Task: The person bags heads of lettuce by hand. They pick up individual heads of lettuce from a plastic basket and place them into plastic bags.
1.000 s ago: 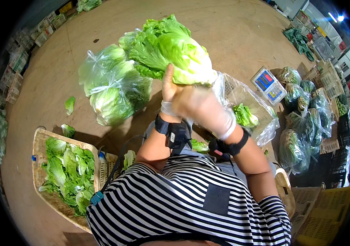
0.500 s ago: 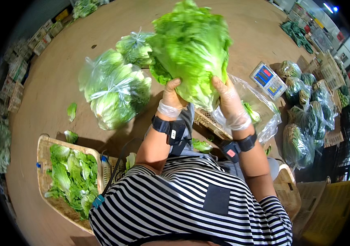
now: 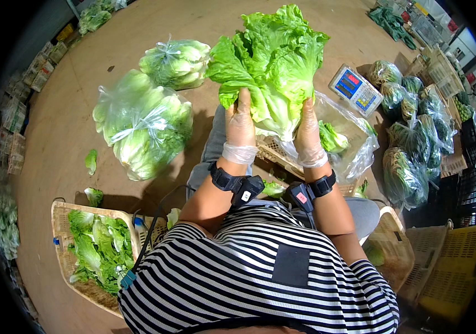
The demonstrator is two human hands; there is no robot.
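Note:
Both my hands, in clear plastic gloves, hold up a large leafy green lettuce head by its sides, pale base downward; my left hand grips the left side, my right hand the right. Beyond my right hand, an open plastic bag with some lettuce inside rests over a slatted crate. Left of my hands lie tied bags of lettuce. A digital scale stands to the upper right.
A beige crate of loose leaves is at lower left, another crate at lower right beside a yellow one. Bagged greens line the right side. A stray leaf lies on the floor. Stacked crates line the far edges.
The lettuce has turned more upright and moved slightly right. My right hand has shifted from crossing near my left to holding the lettuce's right side, both arms now raised alongside each other.

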